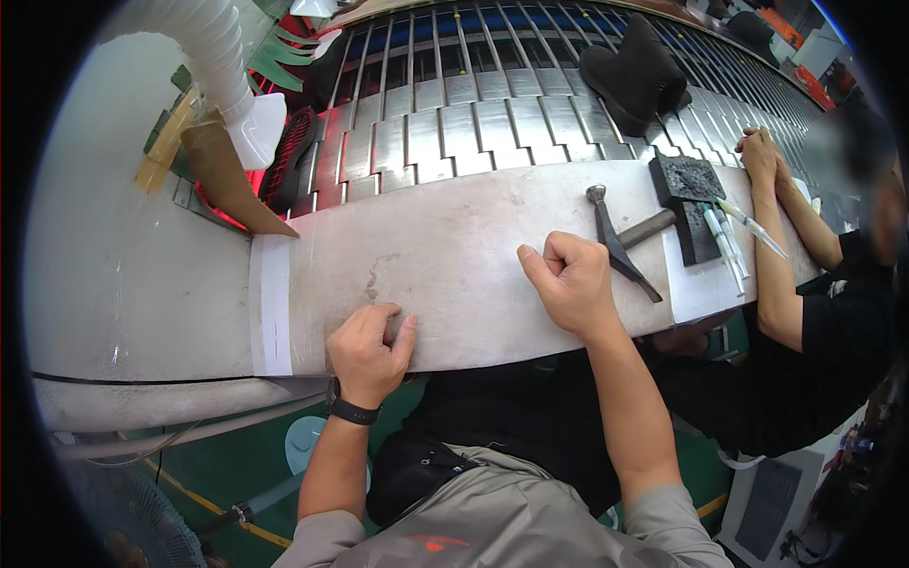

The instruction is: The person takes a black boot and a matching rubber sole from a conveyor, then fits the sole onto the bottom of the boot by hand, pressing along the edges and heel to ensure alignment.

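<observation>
My left hand [367, 350] rests near the front edge of the pale worktable [445, 246], fingers curled into a loose fist, with a dark watch on the wrist. Farther right, my right hand [575, 279] is closed in a fist over the tabletop, thumb against the curled fingers. Neither hand shows anything in its grip. Just right of my right hand lies a hammer [615, 248], its short handle pointing right. Beyond it, black foam-like blocks [688, 180] sit on a white sheet [696, 293], with several slim syringe-like tubes [727, 248] leaning on them.
A slatted metal conveyor [464, 133] runs behind the table, carrying a dark boot [630, 80]. At left, a white duct hose [213, 57] hangs beside a cardboard flap [222, 175] and a dark sole [292, 156]. A co-worker's clasped hands [762, 161] rest at right.
</observation>
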Demonstrator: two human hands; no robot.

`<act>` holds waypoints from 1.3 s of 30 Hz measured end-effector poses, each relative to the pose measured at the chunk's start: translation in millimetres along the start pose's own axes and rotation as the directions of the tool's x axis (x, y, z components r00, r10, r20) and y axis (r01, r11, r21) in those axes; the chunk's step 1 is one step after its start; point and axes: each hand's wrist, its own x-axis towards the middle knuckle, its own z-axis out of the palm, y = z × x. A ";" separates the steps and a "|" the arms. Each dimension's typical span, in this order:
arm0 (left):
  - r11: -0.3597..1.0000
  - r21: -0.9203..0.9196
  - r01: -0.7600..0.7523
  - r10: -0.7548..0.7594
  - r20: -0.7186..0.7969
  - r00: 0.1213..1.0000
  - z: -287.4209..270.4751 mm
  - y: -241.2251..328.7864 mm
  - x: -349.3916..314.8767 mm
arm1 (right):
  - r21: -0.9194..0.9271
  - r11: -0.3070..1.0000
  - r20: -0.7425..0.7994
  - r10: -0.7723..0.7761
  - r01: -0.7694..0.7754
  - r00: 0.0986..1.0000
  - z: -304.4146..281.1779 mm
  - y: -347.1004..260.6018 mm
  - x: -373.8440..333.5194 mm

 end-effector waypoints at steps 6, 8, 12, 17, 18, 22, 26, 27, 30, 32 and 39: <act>0.999 0.051 0.015 -0.018 0.051 0.999 -2.2 2.8 0.0 | 0.019 1.000 -0.004 -0.015 0.015 1.000 -0.6 1.1 -1.2; 0.999 0.036 0.022 -0.024 0.059 0.998 -3.9 2.3 0.5 | 0.032 0.999 0.000 -0.013 0.013 1.000 -1.7 0.3 -2.8; 0.999 0.035 0.036 -0.040 0.096 0.995 -7.4 3.5 3.9 | 0.064 0.998 0.044 -0.010 0.008 0.999 -9.2 -2.7 -11.9; 0.979 -0.091 0.184 -0.151 0.289 0.946 -7.9 12.1 26.3 | 0.195 0.979 0.063 -0.077 0.063 0.995 -17.6 -3.2 -24.4; 0.979 -0.076 0.188 -0.157 0.308 0.938 -4.6 11.7 37.0 | 0.199 0.979 0.079 -0.055 0.039 0.995 -17.9 -1.7 -25.7; 0.998 0.033 -0.049 0.042 0.190 0.981 26.6 -13.2 107.0 | 0.274 0.950 0.106 -0.184 0.149 0.977 -21.5 8.4 -27.7; 0.985 0.043 0.164 -0.170 0.203 0.964 63.6 -82.3 195.2 | 0.354 0.909 0.223 -0.310 0.220 0.924 -25.3 17.1 -27.3; 0.974 0.065 0.217 -0.226 0.222 0.948 69.3 -100.9 209.6 | 0.412 0.886 0.246 -0.334 0.213 0.910 -26.1 18.5 -26.1; 0.883 0.470 -0.004 -0.113 0.221 0.969 70.7 -153.6 245.0 | 0.518 0.833 0.273 -0.377 0.195 0.885 -28.6 18.6 -21.0; 0.819 0.525 0.231 -0.347 0.133 0.928 60.9 -186.8 261.8 | 0.558 0.814 0.303 -0.379 0.160 0.874 -29.3 14.0 -18.1; 0.387 0.717 0.580 -0.731 -0.145 0.667 46.1 -269.6 270.3 | 0.557 0.813 0.312 -0.397 0.172 0.863 -24.6 13.4 -21.2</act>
